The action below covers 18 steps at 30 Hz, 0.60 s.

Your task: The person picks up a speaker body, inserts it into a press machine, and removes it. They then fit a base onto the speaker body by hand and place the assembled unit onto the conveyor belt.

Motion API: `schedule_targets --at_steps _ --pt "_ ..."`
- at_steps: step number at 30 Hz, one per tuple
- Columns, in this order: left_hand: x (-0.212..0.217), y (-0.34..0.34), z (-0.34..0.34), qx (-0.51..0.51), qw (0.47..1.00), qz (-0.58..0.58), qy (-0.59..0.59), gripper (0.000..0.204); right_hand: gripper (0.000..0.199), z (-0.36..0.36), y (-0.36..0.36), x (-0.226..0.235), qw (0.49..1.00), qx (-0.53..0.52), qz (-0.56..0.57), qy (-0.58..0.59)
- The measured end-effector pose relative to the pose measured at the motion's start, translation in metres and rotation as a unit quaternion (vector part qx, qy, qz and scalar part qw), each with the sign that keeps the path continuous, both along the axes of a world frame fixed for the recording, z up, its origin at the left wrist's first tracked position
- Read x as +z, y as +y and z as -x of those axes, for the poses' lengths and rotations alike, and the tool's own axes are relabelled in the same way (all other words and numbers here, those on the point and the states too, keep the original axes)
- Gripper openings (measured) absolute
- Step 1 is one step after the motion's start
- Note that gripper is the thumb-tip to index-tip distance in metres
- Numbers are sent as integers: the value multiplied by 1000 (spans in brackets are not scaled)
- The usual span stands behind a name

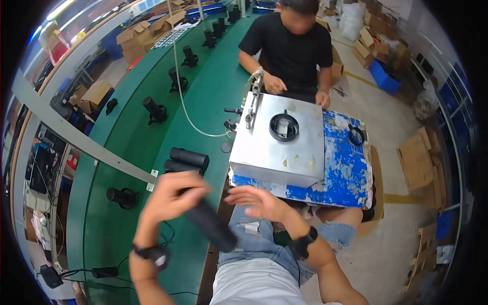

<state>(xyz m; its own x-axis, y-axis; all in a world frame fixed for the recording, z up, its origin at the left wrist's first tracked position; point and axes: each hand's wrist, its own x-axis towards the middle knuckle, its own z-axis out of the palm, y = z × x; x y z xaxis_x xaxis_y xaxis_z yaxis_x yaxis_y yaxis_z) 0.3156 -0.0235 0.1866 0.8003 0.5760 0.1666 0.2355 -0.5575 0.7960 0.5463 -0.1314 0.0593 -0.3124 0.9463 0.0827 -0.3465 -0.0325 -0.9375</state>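
Observation:
My left hand [175, 195] is closed around one end of a black cylinder [212, 227], which slants down to the right over my lap, slightly blurred. To its right my right hand [262, 203] hangs open with fingers stretched, apart from the cylinder. Beyond my left hand, two similar black cylinders [188, 158] lie side by side on the green bench. Past my right hand stands a silver metal box [300, 160] with a black ring [283, 127] set in its top and a metal clamp [252, 104] at its left side.
The box sits on a worn blue board [348, 162] with a loose black ring [356, 135]. Across from me a person in a black shirt [290, 56] sits with both hands low. Black cylindrical parts [154, 110] line the green conveyor [140, 147]. A pale hose [185, 109] hangs over the bench.

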Motion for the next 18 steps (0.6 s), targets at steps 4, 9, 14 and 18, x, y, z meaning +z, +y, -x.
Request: schedule_targets --at_steps 4,9,14,18 --pt "-44 -4 -107 18 950 128 -284 45 86 0 -12 41 972 -77 86 206" --pt "-100 -51 -140 14 899 324 -295 44 65 -78 12 31 910 -253 -103 312" --pt "-127 -73 -156 11 890 381 -250 42 66 -88 7 14 907 -331 -125 227" --pt "-147 -56 -156 -64 778 561 -276 39 68 -113 4 13 886 -177 -187 386"
